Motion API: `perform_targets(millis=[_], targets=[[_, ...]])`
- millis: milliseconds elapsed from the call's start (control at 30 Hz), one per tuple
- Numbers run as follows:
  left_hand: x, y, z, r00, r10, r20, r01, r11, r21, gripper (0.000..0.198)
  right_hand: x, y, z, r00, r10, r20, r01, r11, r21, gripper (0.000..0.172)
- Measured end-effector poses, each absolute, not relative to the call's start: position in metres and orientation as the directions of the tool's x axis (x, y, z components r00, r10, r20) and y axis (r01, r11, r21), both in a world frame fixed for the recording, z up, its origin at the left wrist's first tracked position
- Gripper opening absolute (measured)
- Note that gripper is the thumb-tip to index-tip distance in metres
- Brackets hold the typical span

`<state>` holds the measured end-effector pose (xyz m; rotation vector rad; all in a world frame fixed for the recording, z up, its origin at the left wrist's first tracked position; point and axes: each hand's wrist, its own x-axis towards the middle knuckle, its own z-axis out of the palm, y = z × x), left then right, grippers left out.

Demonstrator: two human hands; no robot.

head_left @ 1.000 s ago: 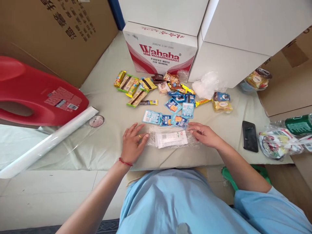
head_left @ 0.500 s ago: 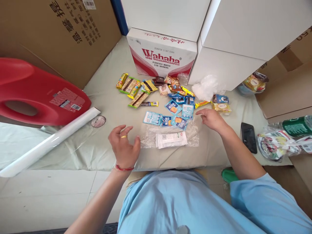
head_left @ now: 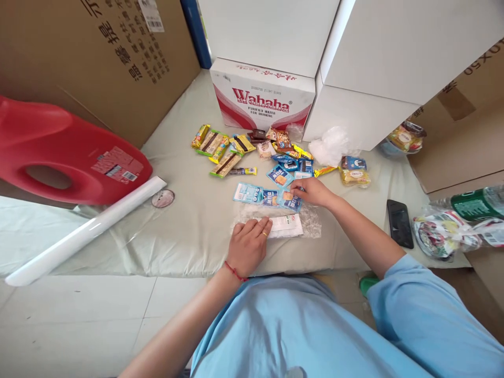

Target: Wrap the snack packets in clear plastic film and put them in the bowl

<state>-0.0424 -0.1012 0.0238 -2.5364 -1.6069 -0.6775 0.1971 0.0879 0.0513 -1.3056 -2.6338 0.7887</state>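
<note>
My left hand (head_left: 249, 247) lies over the left end of a white packet (head_left: 289, 224), its fingers together and curled onto it; the thumb is hidden. That packet rests on a clear plastic bag (head_left: 313, 223). My right hand (head_left: 311, 191) pinches at the upper right edge of a blue snack packet (head_left: 290, 200), which lies on the cloth-covered surface. Touching it on the left is another blue snack packet (head_left: 270, 197), then a pale blue packet (head_left: 246, 192). A further blue packet (head_left: 279, 175) lies just beyond the fingers.
Wrapped snack bars (head_left: 226, 163) and other small snacks lie toward the Wahaha carton (head_left: 262, 100). A crumpled white bag (head_left: 328, 147) and yellow packets (head_left: 354, 177) are at right, with a phone (head_left: 399, 223). At left are a red jug (head_left: 71, 131) and a white roll (head_left: 90, 228).
My left hand has moved right, from beside the plastic bag onto the white packet. My right hand has moved left to the blue snack packet, its fingers closing there.
</note>
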Motion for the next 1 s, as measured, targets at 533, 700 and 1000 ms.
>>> perform_targets(millis=[533, 700, 1000], targets=[[-0.048, -0.099, 0.001, 0.311, 0.905, 0.290, 0.918, -0.365, 0.154, 0.039, 0.127, 0.093, 0.054, -0.853, 0.513, -0.102, 0.511, 0.776, -0.371, 0.018], [-0.047, -0.100, 0.001, 0.288, 0.920, 0.266, 0.922, -0.342, 0.184, 0.041, 0.118, 0.103, 0.053, -0.707, 0.661, -0.252, 0.689, 0.563, -0.456, 0.029], [-0.046, -0.096, 0.008, 0.135, 0.959, 0.250, 0.958, -0.191, 0.214, 0.034, 0.108, 0.093, 0.073, -0.774, 0.587, -0.239, 0.623, 0.635, -0.457, 0.016]])
